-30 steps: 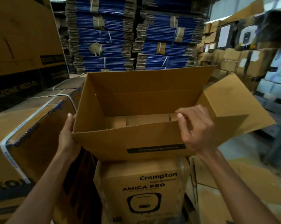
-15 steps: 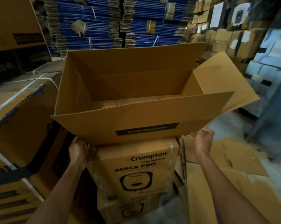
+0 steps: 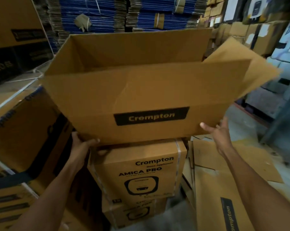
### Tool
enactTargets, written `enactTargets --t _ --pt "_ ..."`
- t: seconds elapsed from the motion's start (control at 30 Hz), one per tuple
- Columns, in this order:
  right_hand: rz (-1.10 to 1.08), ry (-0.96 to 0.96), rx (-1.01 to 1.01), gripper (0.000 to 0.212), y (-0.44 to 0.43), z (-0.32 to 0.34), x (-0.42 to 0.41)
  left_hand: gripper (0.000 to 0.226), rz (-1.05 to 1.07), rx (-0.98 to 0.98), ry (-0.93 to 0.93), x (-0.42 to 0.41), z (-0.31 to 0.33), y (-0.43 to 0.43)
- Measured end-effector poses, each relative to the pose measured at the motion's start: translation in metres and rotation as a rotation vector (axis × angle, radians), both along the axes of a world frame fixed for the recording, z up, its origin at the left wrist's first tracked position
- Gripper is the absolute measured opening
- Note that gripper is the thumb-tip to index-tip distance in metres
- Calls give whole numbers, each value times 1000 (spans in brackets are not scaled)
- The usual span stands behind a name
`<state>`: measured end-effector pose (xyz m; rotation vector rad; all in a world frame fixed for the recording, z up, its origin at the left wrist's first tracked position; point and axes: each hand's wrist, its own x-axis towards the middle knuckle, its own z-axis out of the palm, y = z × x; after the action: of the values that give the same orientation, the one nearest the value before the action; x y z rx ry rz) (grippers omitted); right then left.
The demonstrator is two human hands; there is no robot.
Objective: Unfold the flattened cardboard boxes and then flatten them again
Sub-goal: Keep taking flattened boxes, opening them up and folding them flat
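An unfolded brown Crompton cardboard box stands open-topped, raised over a stack of sealed Crompton boxes. Its top flaps stick up and its right flap splays outward. My left hand grips the box's lower left corner, thumb on the front face and fingers underneath. My right hand grips the lower right corner, thumb on the front and fingers hidden under the bottom. The inside floor of the box is hidden by its front wall.
Flattened cardboard boxes lie on the floor at the right. Large strapped cartons stand at the left. Stacks of blue flattened cartons fill the back. More stacked boxes line the right wall.
Both hands have dropped from the box's top rim to its bottom corners and taken hold there. The box has risen and come closer to the camera, hiding its inside.
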<state>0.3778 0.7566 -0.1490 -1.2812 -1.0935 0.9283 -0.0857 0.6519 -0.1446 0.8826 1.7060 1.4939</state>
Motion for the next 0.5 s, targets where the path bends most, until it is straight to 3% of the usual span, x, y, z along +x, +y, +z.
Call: enactTargets --t 0.1,0.2,0.33,0.5 --pt "-10 -9 85 75 7 24 -4 58 29 145 26 -6 18 5" --pt "-35 -91 136 81 13 47 -7 54 86 249 54 -11 45 10" --pt "-43 -191 173 78 23 70 -7 62 112 319 148 -18 80 13" --pt "-100 -293 104 79 29 84 -12 75 116 260 174 -24 81 7"
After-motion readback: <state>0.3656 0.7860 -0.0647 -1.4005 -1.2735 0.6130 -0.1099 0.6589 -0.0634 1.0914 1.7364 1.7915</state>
